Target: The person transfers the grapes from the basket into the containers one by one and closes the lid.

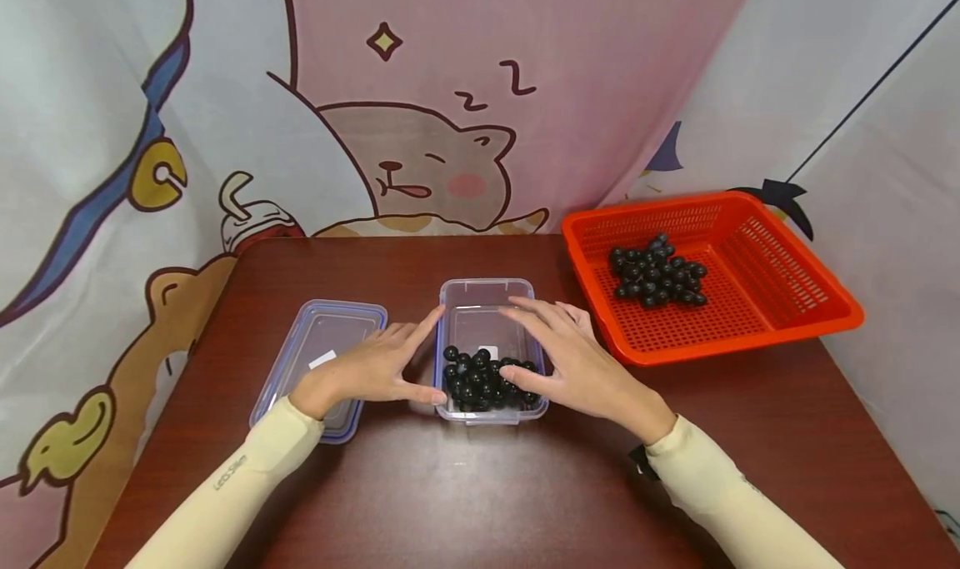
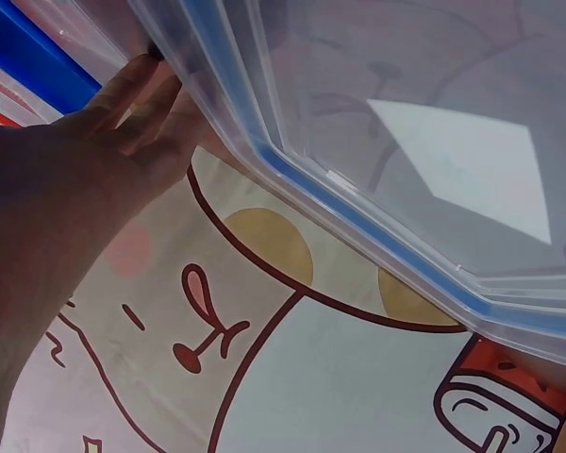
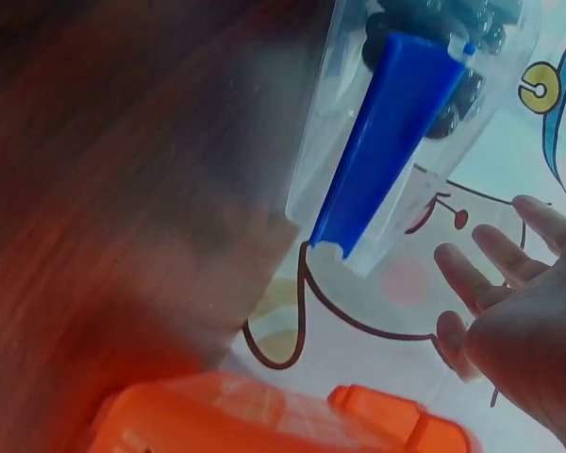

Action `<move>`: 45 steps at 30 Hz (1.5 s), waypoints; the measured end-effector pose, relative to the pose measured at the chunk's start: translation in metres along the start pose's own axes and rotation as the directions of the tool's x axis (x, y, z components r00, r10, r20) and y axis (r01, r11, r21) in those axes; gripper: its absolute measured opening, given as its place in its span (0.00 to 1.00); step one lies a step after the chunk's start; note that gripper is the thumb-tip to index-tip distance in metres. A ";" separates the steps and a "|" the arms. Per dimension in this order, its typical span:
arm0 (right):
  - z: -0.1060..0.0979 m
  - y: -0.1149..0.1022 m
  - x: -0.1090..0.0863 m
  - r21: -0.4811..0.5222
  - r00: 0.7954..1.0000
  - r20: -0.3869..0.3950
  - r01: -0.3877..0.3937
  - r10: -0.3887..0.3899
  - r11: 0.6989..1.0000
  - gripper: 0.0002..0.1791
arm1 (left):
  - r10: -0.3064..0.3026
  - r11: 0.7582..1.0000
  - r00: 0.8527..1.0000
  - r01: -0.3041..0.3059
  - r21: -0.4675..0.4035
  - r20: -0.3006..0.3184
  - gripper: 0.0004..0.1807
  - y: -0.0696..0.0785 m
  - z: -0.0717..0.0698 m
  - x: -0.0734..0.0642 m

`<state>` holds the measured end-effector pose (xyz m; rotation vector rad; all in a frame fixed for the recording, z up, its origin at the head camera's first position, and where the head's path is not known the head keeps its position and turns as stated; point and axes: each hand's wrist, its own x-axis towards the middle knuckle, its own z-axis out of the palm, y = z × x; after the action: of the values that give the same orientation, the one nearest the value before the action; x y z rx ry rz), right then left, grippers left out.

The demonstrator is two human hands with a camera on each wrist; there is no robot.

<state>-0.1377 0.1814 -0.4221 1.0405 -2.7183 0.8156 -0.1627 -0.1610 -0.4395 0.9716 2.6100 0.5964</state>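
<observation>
A clear plastic box (image 1: 487,298) stands in the middle of the dark red table, its near half filled with black grapes (image 1: 483,381). My left hand (image 1: 375,367) rests open against the box's left wall, fingers straight. My right hand (image 1: 570,356) lies open along the right wall, fingers spread over the rim and thumb near the grapes. In the right wrist view the box (image 3: 358,142) shows a blue clip, with straight fingers (image 3: 472,274) beside it. The box's clear lid (image 1: 318,361) lies flat under my left forearm; the left wrist view shows the lid (image 2: 406,142) close up.
An orange mesh basket (image 1: 780,302) with a bunch of black grapes (image 1: 658,272) sits at the table's right rear. A cartoon-printed cloth hangs behind and at both sides. The table (image 1: 480,486) edge runs close on the left and right.
</observation>
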 end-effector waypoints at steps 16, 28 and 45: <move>-0.027 0.020 -0.002 0.024 0.988 -0.145 -0.054 0.057 0.998 0.35 | 0.000 1.000 1.000 0.000 -0.016 0.001 0.71 0.001 0.000 0.000; -0.047 0.037 -0.006 0.023 0.966 -0.211 -0.149 0.150 0.989 0.30 | -0.001 1.000 1.000 0.001 -0.030 -0.001 0.71 0.002 -0.001 0.000; -0.060 0.064 -0.014 0.034 0.932 -0.308 -0.192 0.193 0.981 0.26 | -0.011 1.000 1.000 0.011 -0.021 0.013 0.72 0.000 0.000 -0.001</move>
<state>-0.1734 0.2605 -0.4032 0.5896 -2.5709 0.9246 -0.1621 -0.1616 -0.4391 0.9510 2.5912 0.6120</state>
